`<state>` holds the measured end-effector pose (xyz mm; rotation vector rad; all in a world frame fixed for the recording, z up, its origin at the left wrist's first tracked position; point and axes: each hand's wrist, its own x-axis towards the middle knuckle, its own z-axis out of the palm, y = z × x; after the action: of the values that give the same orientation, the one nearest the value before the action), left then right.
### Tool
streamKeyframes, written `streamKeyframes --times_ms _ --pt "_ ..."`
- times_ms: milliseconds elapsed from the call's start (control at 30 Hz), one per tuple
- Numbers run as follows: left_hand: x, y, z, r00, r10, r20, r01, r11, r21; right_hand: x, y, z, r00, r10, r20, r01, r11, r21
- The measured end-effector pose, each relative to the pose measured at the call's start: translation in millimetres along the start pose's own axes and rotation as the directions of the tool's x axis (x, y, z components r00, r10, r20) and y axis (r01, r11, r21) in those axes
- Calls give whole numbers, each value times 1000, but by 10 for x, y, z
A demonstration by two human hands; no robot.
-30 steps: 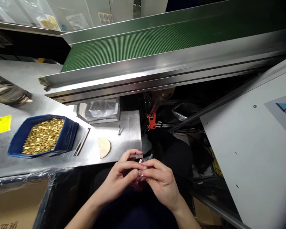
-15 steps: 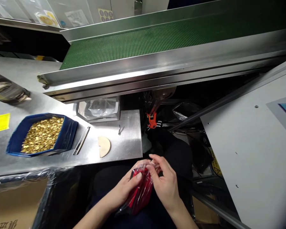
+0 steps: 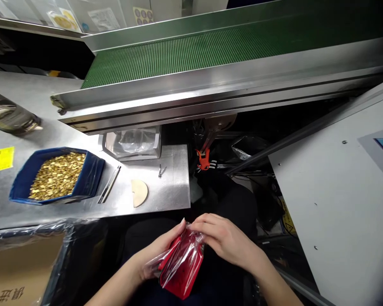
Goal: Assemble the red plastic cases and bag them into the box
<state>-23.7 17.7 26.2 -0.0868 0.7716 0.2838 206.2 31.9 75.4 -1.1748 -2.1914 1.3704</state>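
A red item wrapped in a clear plastic bag [image 3: 181, 265] sits over my lap, below the table's front edge. My left hand [image 3: 158, 250] grips the bag from underneath and behind, fingers curled round it. My right hand [image 3: 225, 240] pinches the bag's top edge, fingers pressed together. Both hands touch the same bag. What the red item is I cannot make out.
A blue tray of small gold pieces [image 3: 55, 175] stands on the steel table [image 3: 166, 195] at left, with a metal strip [image 3: 110, 184], a tan half-disc [image 3: 139, 192] and a clear box [image 3: 132, 143]. A green conveyor belt [image 3: 210, 49] runs across above. A cardboard box [image 3: 19, 272] sits lower left.
The red bag has come out from between my fingers and dropped lower; my left hand slid under it and my right hand moved onto its top edge.
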Motion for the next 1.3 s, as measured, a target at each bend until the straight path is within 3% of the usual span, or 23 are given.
streamKeyframes --times_ms 100,200,267,367,433,467,500,533,600,667,733,800,867,1000,1100,1200,1300 --pt "-19 -6 25 991 131 24 -133 956 262 46 54 71 990 100 -99 -91 992 91" --pt "-60 22 100 934 317 163 -354 774 525 86 52 184 927 344 -150 -274 894 355" --pt "-78 51 146 893 391 224 -439 643 627 120 30 306 866 493 -91 -325 690 647" --pt "-89 95 172 843 496 207 -471 497 729 155 -12 502 811 583 44 -232 253 939" --pt "-90 120 164 831 517 204 -475 473 742 140 -41 585 808 585 66 -143 86 986" --pt "-89 129 155 834 512 204 -480 492 726 117 -56 606 819 571 64 -123 65 990" --pt "-85 136 144 842 503 195 -480 533 697 86 -69 615 834 549 51 -126 100 987" --pt "-78 140 131 850 496 177 -478 586 655 49 -80 613 846 533 24 -149 194 970" --pt "-55 142 102 862 494 112 -469 695 545 -29 -92 584 848 522 -93 -226 514 828" --pt "-23 139 70 879 475 48 -446 780 438 -88 -95 534 844 464 -268 -282 810 514" --pt "11 133 43 901 434 27 -412 834 367 -108 -94 474 873 329 -359 -278 942 188" --pt "40 119 26 925 377 36 -369 875 314 -84 -95 423 937 187 -293 -214 975 -62" --pt "58 93 23 939 342 28 -336 903 269 -26 -99 401 976 99 -194 -149 954 -260" --pt "39 27 28 941 338 15 -330 907 261 97 -78 456 985 22 -173 -111 845 -523" --pt "-8 4 2 929 356 104 -370 874 315 116 -40 535 975 -26 -220 -120 771 -626" --pt "-48 10 -45 904 383 190 -427 791 439 73 -30 600 957 2 -291 -194 750 -632" --pt "-63 19 -70 845 490 213 -490 553 674 25 -71 598 939 126 -320 -295 772 -563"
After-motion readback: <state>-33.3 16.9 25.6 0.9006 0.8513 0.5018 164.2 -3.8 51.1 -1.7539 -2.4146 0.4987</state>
